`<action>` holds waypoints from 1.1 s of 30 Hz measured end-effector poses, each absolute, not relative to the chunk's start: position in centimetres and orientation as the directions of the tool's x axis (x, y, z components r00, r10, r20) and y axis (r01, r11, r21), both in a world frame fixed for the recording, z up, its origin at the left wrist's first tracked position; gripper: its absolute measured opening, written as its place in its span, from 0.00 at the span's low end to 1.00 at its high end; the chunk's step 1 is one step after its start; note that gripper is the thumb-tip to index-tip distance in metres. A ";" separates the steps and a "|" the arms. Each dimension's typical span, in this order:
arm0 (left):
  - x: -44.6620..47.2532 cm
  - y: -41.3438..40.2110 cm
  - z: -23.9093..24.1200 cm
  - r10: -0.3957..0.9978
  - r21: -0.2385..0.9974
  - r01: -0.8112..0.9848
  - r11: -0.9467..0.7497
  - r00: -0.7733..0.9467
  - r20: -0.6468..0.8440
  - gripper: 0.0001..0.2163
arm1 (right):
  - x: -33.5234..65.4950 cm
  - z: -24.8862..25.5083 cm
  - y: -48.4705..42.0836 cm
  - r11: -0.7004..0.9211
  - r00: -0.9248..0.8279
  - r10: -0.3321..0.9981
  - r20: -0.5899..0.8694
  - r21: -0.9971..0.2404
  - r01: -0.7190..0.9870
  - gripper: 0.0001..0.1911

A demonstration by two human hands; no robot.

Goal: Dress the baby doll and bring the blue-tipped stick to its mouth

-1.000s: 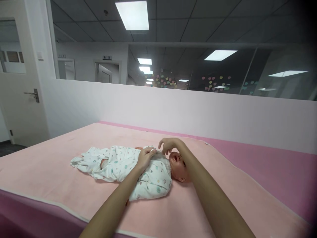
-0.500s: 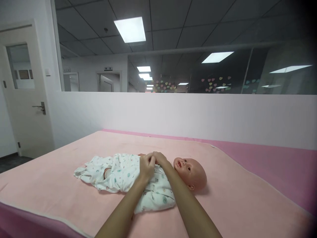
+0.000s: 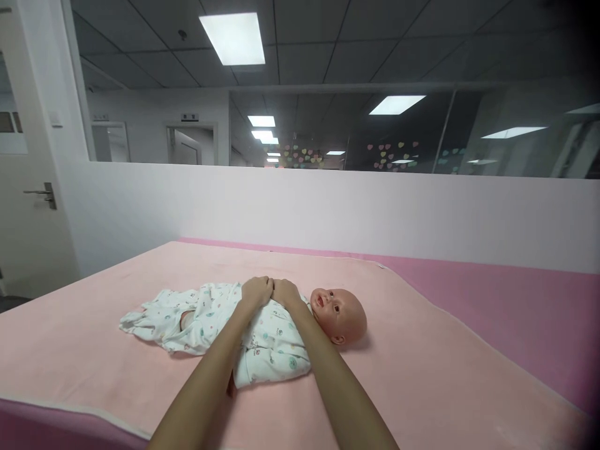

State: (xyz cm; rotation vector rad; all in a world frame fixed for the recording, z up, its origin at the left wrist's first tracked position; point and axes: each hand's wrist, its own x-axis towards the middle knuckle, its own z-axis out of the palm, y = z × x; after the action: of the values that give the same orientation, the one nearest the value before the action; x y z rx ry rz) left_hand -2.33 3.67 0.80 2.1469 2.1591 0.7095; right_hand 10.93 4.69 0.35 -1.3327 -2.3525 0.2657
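Note:
A baby doll [image 3: 341,315] lies on its back, head to the right and legs to the left. It wears a white baby outfit [image 3: 274,362] with small coloured prints, and some of its leg shows through a gap in the cloth. My left hand [image 3: 257,292] is closed at the far side of the doll's chest, fingers curled down onto the cloth. Right beside it, closer to the doll's neck, my right hand [image 3: 285,294] is closed the same way. Both sets of fingertips are largely hidden behind the knuckles, where they grip the outfit.
Under the doll spreads a peach mat [image 3: 422,369] with a pale edging, over a pink surface [image 3: 506,300]. Behind stands a white half wall [image 3: 375,212] with a window above. A door [image 3: 32,219] is at the left.
My left hand has turned over so its back faces up, and both hands sit side by side at the chest. The whole view has shifted, with the doll appearing further left.

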 end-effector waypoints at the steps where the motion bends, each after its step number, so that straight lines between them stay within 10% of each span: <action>1: -2.4 4.1 0.9 0.955 0.318 0.947 -0.038 -0.059 0.292 0.24 | 12.0 0.2 4.0 0.526 -0.447 0.850 0.280 -0.377 0.763 0.14; 15: -3.1 5.7 -0.6 0.990 0.332 0.938 -0.106 0.069 0.121 0.27 | 16.8 5.0 2.4 0.448 -0.270 0.866 0.420 -0.417 0.791 0.12; 22: -3.2 6.4 -0.1 0.993 0.347 0.931 -0.116 0.107 0.047 0.26 | 26.2 3.5 3.2 0.312 -0.049 0.949 0.311 -0.905 0.288 0.17; 33: -3.8 7.8 -0.5 0.996 0.349 0.933 -0.089 0.094 0.001 0.32 | 26.0 1.9 1.9 0.243 -0.179 0.959 0.220 -0.962 0.121 0.13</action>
State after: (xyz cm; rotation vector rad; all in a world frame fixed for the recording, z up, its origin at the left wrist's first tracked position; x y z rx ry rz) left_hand -3.76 7.85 -0.51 2.1144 1.9235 0.3477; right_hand 26.01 1.94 1.94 -1.0494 -1.5374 1.0775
